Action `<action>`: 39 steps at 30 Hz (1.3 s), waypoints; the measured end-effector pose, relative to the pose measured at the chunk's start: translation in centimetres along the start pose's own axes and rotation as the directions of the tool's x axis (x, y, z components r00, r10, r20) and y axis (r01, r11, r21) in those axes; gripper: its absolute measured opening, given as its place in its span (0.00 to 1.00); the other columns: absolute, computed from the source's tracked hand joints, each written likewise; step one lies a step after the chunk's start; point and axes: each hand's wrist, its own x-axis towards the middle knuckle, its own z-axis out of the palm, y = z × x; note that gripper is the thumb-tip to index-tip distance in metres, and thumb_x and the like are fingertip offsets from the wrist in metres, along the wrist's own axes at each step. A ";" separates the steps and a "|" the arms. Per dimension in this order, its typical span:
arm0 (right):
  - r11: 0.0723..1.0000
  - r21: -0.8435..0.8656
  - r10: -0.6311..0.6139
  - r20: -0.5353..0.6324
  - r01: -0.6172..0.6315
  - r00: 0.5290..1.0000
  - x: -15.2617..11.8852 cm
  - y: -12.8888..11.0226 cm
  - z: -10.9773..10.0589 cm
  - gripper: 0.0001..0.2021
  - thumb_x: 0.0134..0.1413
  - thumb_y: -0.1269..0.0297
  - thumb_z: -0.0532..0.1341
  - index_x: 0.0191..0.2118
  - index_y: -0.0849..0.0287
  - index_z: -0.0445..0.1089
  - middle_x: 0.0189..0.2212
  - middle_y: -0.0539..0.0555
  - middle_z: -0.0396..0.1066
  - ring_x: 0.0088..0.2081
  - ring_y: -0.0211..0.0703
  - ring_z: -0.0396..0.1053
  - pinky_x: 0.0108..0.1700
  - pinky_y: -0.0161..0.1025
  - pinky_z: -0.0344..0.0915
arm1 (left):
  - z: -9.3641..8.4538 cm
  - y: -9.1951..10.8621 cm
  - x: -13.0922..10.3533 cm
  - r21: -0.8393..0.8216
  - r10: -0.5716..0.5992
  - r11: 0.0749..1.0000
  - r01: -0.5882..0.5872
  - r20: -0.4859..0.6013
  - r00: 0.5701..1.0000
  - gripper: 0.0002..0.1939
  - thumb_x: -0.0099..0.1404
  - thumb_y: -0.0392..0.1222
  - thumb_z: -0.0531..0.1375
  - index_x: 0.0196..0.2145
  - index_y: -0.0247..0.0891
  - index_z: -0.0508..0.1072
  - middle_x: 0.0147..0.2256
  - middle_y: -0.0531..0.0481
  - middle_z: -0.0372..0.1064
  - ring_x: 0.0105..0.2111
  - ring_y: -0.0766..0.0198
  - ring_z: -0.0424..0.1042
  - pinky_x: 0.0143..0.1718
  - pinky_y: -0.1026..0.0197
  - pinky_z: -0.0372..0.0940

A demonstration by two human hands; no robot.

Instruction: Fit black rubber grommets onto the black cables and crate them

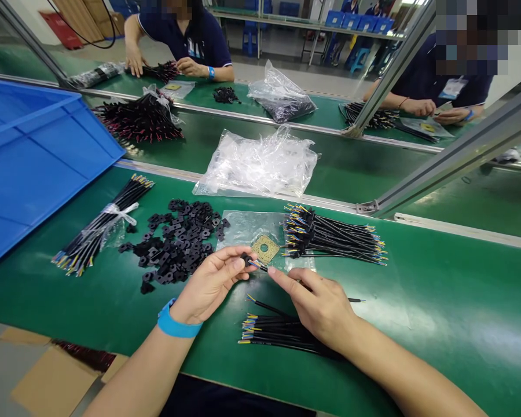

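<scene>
My left hand (pixel 212 282), with a blue wristband, pinches a small black plastic part (pixel 245 259). In my right hand (pixel 321 301) is a black cable (pixel 263 267), its coloured wire ends meeting the black part; whether they pass through it I cannot tell. Beneath my right hand lies a pile of black cables (pixel 282 333) with stripped ends. A heap of small black plastic parts (pixel 178 240) spreads to the left of my left hand. Just beyond the hands, a yellowish square plate with a round hole (pixel 258 249) rests on a clear plastic bag (pixel 238 223).
Cables with black parts fitted (pixel 342 234) are stacked at the right. A tied cable bundle (pixel 108 223) and a blue bin (pixel 39 156) are at the left. A clear bag of white pieces (pixel 260 162) lies by the metal rail. Two people work across the bench.
</scene>
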 end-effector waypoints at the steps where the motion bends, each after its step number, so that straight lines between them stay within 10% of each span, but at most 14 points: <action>1: 1.000 -0.011 -0.011 0.008 0.011 1.000 0.0 0.0 -0.2 0.26 0.66 0.78 0.51 0.65 0.55 0.69 0.39 0.56 0.75 0.32 0.38 0.74 0.32 0.31 0.71 | 0.0 0.0 0.0 0.049 0.030 0.998 -0.029 -0.008 1.000 0.16 0.55 0.51 0.76 0.40 0.43 0.85 0.41 0.46 0.84 0.37 0.60 0.82 0.36 0.63 0.76; 9: 0.998 -0.052 -0.029 -0.027 0.028 0.999 0.1 -0.3 -0.4 0.23 0.67 0.78 0.50 0.61 0.59 0.72 0.37 0.54 0.77 0.30 0.38 0.73 0.30 0.34 0.69 | 0.4 -0.4 -0.6 0.409 0.107 0.904 -0.125 0.066 0.992 0.15 0.60 0.50 0.73 0.44 0.44 0.86 0.43 0.45 0.84 0.41 0.54 0.83 0.44 0.56 0.79; 17: 0.989 -0.114 -0.113 -0.190 0.093 0.975 0.6 -0.2 -0.6 0.14 0.71 0.75 0.53 0.53 0.65 0.74 0.36 0.55 0.79 0.30 0.40 0.72 0.31 0.37 0.66 | 0.5 -0.9 -0.5 0.370 0.172 0.908 -0.197 0.100 0.980 0.12 0.62 0.48 0.72 0.43 0.43 0.86 0.45 0.44 0.83 0.46 0.55 0.82 0.46 0.60 0.78; 24: 0.994 0.078 -0.056 -0.257 0.078 0.965 0.6 -0.4 -0.7 0.09 0.71 0.73 0.58 0.51 0.63 0.74 0.35 0.55 0.80 0.32 0.38 0.75 0.36 0.35 0.71 | 1.2 -1.5 -1.4 0.260 0.251 0.926 -0.273 0.118 0.961 0.33 0.58 0.38 0.75 0.60 0.43 0.75 0.37 0.49 0.85 0.40 0.57 0.85 0.44 0.63 0.79; 31: 0.764 0.619 0.203 0.037 -0.182 0.978 1.5 -1.2 -1.6 0.08 0.71 0.67 0.59 0.41 0.59 0.77 0.29 0.51 0.78 0.29 0.35 0.74 0.34 0.30 0.69 | 0.8 -2.0 -1.8 0.322 0.392 0.823 -0.467 0.272 0.879 0.36 0.59 0.34 0.74 0.63 0.50 0.73 0.37 0.52 0.85 0.40 0.59 0.85 0.47 0.65 0.77; 39: 0.606 0.719 0.263 0.222 -0.340 0.939 1.8 -1.6 -1.4 0.11 0.69 0.67 0.60 0.33 0.59 0.75 0.26 0.48 0.74 0.27 0.34 0.69 0.33 0.29 0.64 | 0.8 -2.3 -1.4 0.409 0.325 0.780 -0.473 0.382 0.865 0.38 0.62 0.40 0.73 0.68 0.49 0.67 0.37 0.50 0.85 0.41 0.57 0.85 0.50 0.59 0.77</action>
